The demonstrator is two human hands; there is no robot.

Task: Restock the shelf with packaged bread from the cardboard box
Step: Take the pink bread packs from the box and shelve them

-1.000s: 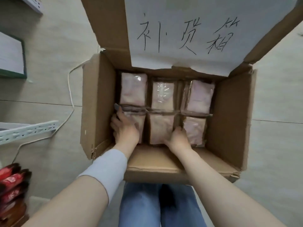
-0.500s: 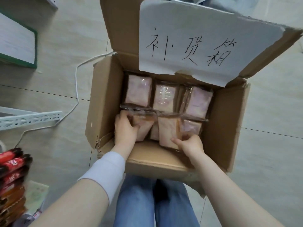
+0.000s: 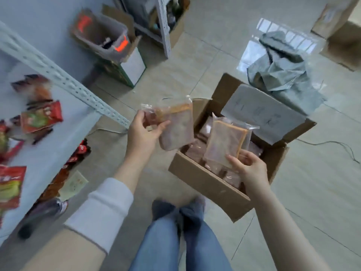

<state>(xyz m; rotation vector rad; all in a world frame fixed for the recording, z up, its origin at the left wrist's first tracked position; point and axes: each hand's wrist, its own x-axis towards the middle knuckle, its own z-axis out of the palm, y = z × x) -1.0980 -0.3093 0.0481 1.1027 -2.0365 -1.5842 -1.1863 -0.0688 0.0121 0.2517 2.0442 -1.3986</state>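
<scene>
The left hand (image 3: pixel 142 135) grips one clear-wrapped bread packet (image 3: pixel 177 130) in the air, between the shelf (image 3: pixel 58 145) and the cardboard box (image 3: pixel 205 184). The right hand (image 3: pixel 250 169) pinches a second bread packet (image 3: pixel 224 141) by its lower edge above the open box on the floor, where more packets (image 3: pixel 197 151) lie. The writing on the flap's white paper (image 3: pixel 261 116) is too blurred to read.

Soft daylight, window glare on floor (image 3: pixel 205 55), perhaps motion-blurred, edges warped.

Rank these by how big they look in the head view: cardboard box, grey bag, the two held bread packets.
1. cardboard box
2. grey bag, though it lies farther off
3. left-hand bread packet and right-hand bread packet: look alike, so unranked
</scene>
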